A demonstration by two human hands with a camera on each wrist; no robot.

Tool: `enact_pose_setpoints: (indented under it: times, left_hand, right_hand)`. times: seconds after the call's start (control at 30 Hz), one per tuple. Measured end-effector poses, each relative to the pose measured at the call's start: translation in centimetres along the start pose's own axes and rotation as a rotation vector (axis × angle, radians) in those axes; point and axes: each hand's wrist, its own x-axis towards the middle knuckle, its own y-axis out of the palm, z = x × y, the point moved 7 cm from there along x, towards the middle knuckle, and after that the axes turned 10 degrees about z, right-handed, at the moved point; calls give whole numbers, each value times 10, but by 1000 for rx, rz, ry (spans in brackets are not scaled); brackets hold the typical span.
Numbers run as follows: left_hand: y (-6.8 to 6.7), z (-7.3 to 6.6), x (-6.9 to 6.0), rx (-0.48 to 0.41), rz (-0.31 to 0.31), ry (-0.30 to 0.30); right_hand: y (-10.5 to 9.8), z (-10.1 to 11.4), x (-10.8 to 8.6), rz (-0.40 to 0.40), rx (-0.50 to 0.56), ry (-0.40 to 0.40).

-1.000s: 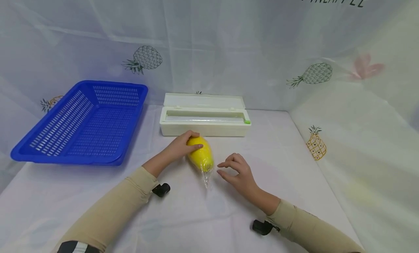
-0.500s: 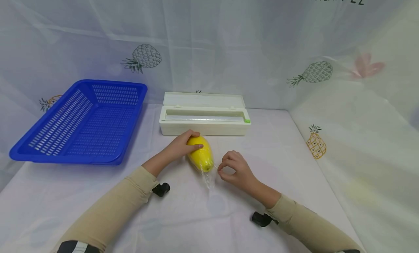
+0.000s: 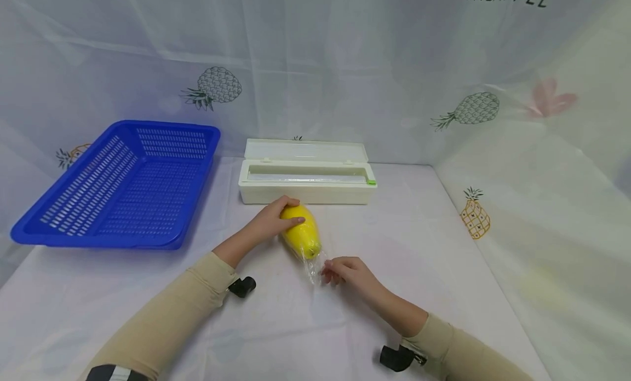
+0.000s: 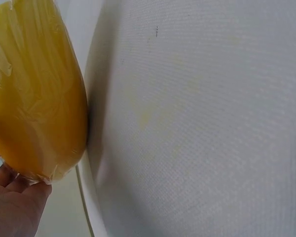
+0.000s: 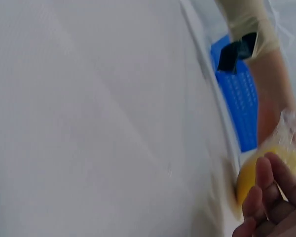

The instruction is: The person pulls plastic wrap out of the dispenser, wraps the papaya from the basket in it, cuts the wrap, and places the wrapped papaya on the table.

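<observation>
A yellow, mango-shaped fruit [image 3: 302, 237] lies on the white cloth, wrapped in clear cling film. My left hand [image 3: 273, 219] grips its upper end, thumb on top; the left wrist view shows the wrapped fruit [image 4: 39, 98] close up, with fingertips at its end. From the near end hangs a loose, crumpled tail of cling film [image 3: 310, 269]. My right hand [image 3: 347, 274] is at the tail's right edge and seems to pinch it between thumb and finger. In the right wrist view its curled fingers [image 5: 264, 170] partly cover the fruit.
Behind the fruit stands a white cling film box [image 3: 308, 194], lid up, with a roll inside and a green slider at its right end. A blue plastic basket [image 3: 197, 206] sits at the left. A pineapple-print cloth [image 3: 345, 69] hangs behind.
My right hand first closed its fingers at the film's edge, then moved down and slightly left against the tail. The film tail has spread wider. My left hand and the fruit stayed put.
</observation>
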Motion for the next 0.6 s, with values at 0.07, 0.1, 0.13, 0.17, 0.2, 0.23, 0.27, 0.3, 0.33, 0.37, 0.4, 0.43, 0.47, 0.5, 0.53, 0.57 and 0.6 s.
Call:
enact_pose_setpoints:
  times: [0.07,0.1,0.13,0.17,0.2,0.23,0.27,0.3,0.33,0.37,0.4,0.43,0.47,0.5,0.53,0.57,0.6]
  left_hand:
    - [0,1,0,-2,1,-2]
    - [1,1,0,0,1,-4]
    - [0,1,0,1,1,-4]
    - [0,1,0,1,1,-2]
    - [0,1,0,1,0,-2]
    - [0,2,0,1,1,0]
    - [0,1,-1,1,1,3]
    - [0,1,-1,0,1,4]
    - [-1,1,-1,-3,1,7]
    - [-1,1,-1,-4,1,9]
    - [-1,1,-1,-5,1,9]
    - [-1,1,-2,-5,2,10]
    - [-1,1,-2,-7,2,9]
    - [-1,1,-1,-10,3,8]
    - [-1,1,-1,-12,5,7]
    - [-1,1,-1,-13,6,5]
    - [-1,1,-1,-14,8,4]
  right_hand:
    - [4,1,-2,-26,18,23]
    - [6,2,-3,-43,10,28]
    - [6,3,-3,-62,2,32]
    - [6,4,-4,-80,-12,37]
    - [7,5,-5,-95,-30,39]
    - [6,5,-7,-113,-58,42]
    - [6,7,-8,-132,-105,42]
    - [5,9,-10,-152,-167,38]
    - [5,12,-11,-170,-237,29]
    - [5,15,-13,-186,-317,14]
    - [4,19,-14,-207,-399,-1]
    - [4,22,-16,-231,-473,-21]
    - [3,26,-17,-256,-536,-49]
    - [3,29,-19,-278,-585,-81]
    - [2,32,-20,-295,-612,-124]
    - [1,34,-21,-306,-623,-176]
    - [0,36,-22,-307,-625,-233]
